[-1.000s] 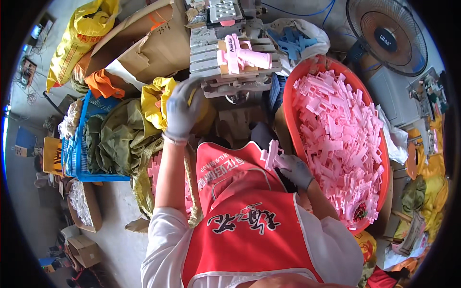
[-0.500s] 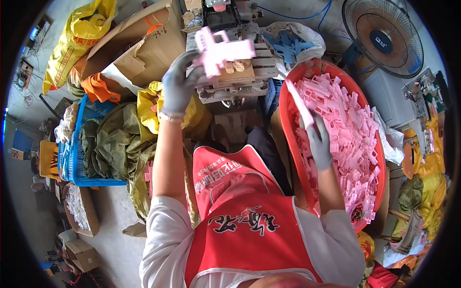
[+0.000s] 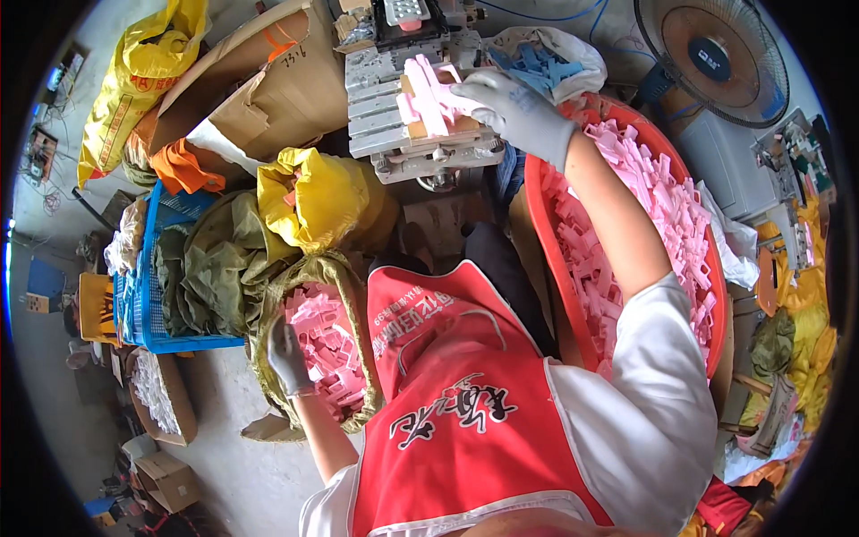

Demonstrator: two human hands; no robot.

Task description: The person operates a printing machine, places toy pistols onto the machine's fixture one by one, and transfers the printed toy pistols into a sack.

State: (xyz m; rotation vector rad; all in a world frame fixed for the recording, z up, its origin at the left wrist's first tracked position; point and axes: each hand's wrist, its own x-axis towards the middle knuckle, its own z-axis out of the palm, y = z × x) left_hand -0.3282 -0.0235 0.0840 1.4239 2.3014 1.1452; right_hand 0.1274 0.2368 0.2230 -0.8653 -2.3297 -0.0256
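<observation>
Pink toy gun (image 3: 429, 94) near the machine's (image 3: 369, 112) front edge

The left hand (image 3: 286, 360) is at the left edge of a sack (image 3: 262, 367), beside pink pieces (image 3: 331, 345); whether its grip holds anything, I cannot tell. The right hand's (image 3: 519, 106) grip is clasped on the gun's handle (image 3: 460, 105). Farther right stands a red tub (image 3: 538, 208).

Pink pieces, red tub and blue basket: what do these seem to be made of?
Pink pieces: probably moulded plastic, fairly matte, with repeated shapes and even colour. Red tub: likely smooth plastic, with soft shine along its rim. Blue basket: apparently plastic, slightly glossy, with openwork sides in one colour.
</observation>
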